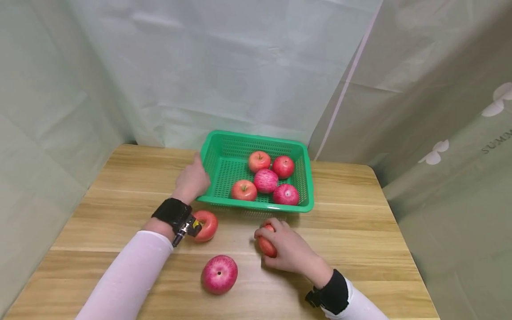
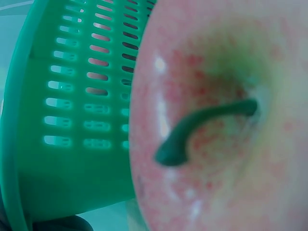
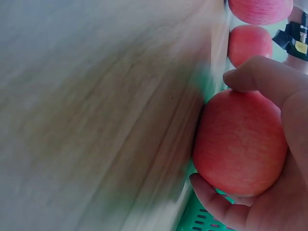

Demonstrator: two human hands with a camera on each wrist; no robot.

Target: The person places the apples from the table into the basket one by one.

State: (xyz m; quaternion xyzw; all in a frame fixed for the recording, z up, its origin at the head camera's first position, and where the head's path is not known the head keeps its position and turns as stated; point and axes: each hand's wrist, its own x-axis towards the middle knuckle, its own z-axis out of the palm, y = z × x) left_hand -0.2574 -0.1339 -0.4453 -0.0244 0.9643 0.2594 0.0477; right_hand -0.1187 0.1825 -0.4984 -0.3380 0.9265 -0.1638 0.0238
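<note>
While our left hand [image 1: 193,179] grips the rim of one green basket [image 1: 232,203], our right hand [image 1: 288,249] curls thumb and fingers round one held apple [image 1: 266,243], low over the table [image 1: 344,222]; whether it touches the wood, we cannot tell. Basket: just beyond our right hand, holding five apples [image 1: 266,181], mostly grouped on the side away from our left hand. Loose apple with green stem [image 1: 210,229]: one, just beside our left wrist. Streaked pink apple [image 1: 220,282]: one, left of our right hand and nearer us.
</note>
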